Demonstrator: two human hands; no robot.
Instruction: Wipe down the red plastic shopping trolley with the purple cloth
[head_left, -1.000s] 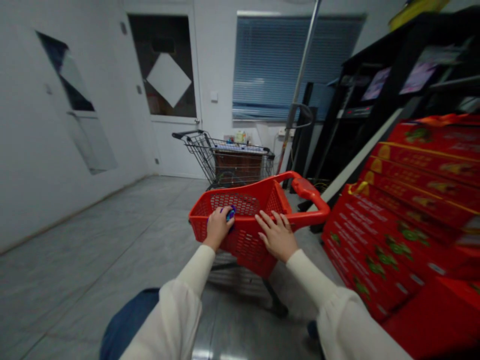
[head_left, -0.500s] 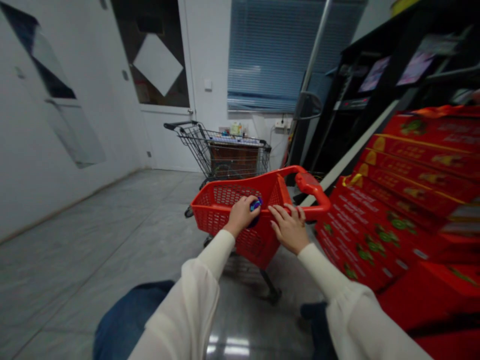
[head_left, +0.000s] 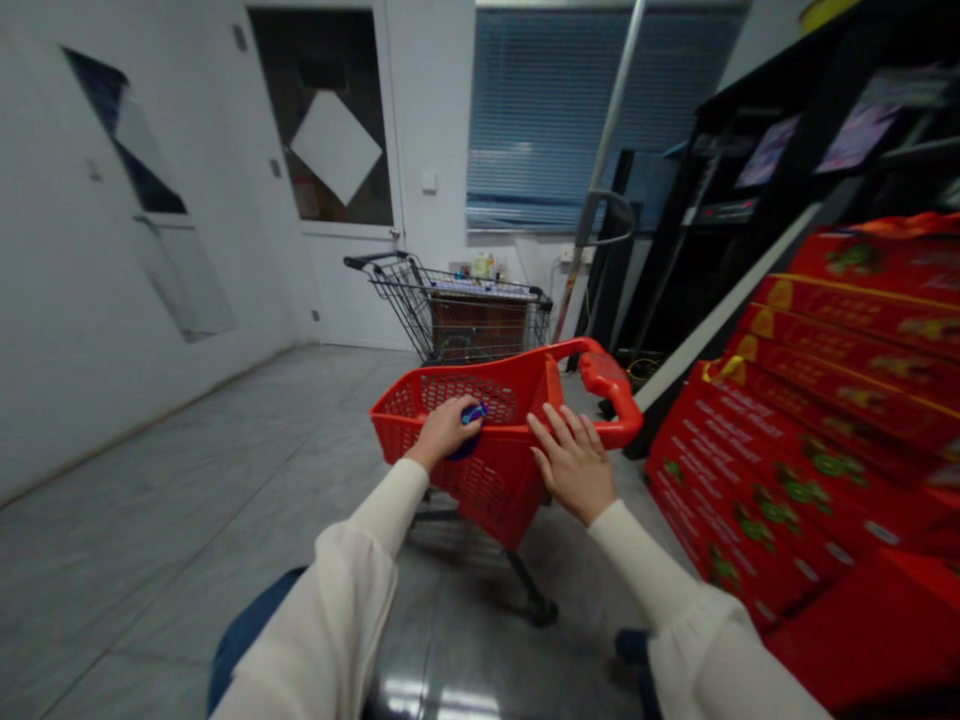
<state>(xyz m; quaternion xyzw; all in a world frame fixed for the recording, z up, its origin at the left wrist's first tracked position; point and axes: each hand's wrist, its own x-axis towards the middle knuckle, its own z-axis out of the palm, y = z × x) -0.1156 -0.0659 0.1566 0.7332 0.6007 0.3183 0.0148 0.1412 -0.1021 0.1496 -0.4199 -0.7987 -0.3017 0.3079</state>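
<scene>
A red plastic child-size shopping cart stands in front of me, its handle to the right. My left hand is closed at the cart's near rim around a small blue-purple cloth. Part of the cloth shows above the rim and a dark part shows just below it on the outer side; the fingers hide the rest. My right hand lies on the same rim nearer the handle, fingers stretched out, holding nothing.
Behind it stands a grey wire shopping cart, beside a brown box with small items on top. Stacked red cartons rise close on the right, before a black shelf. A white door and a blinded window are at the back.
My left hand has slid left along the rim with the cloth, away from my right hand. My right hand stays on the rim. The view has shifted slightly.
</scene>
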